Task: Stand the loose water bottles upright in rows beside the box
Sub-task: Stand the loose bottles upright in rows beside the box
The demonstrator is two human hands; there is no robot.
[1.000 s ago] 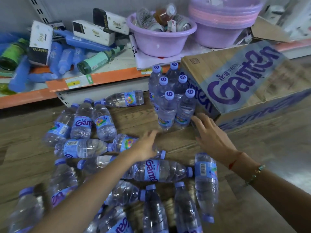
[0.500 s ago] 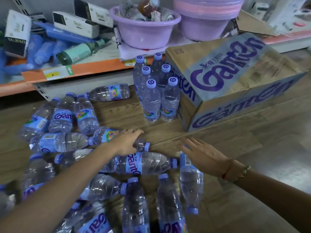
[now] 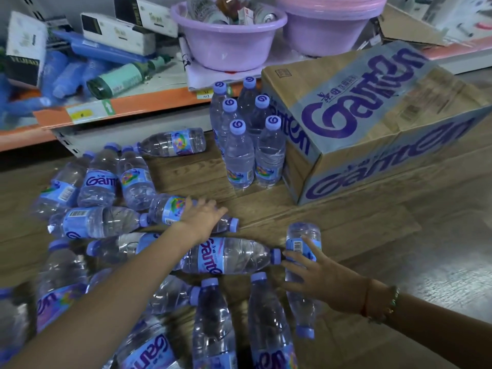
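Observation:
Several water bottles (image 3: 239,155) with purple caps stand upright in two rows against the left side of the Ganten cardboard box (image 3: 372,115). Many loose bottles (image 3: 101,187) lie scattered over the wooden floor to the left and front. My left hand (image 3: 202,217) lies over one lying bottle (image 3: 170,209) near its neck, fingers curved round it. My right hand (image 3: 319,275) has its fingers spread on another lying bottle (image 3: 303,233), whose cap points toward me. Between the two hands lies a third bottle (image 3: 226,255).
A low shelf with an orange edge (image 3: 133,105) runs along the back, holding two purple basins (image 3: 229,35), cartons and a green bottle. Bare wooden floor (image 3: 399,249) stretches in front of the box on the right.
My right hand has drawn back from the box's corner and come down onto the lying bottle at the right. My left hand has stayed on its bottle. The view has shifted closer.

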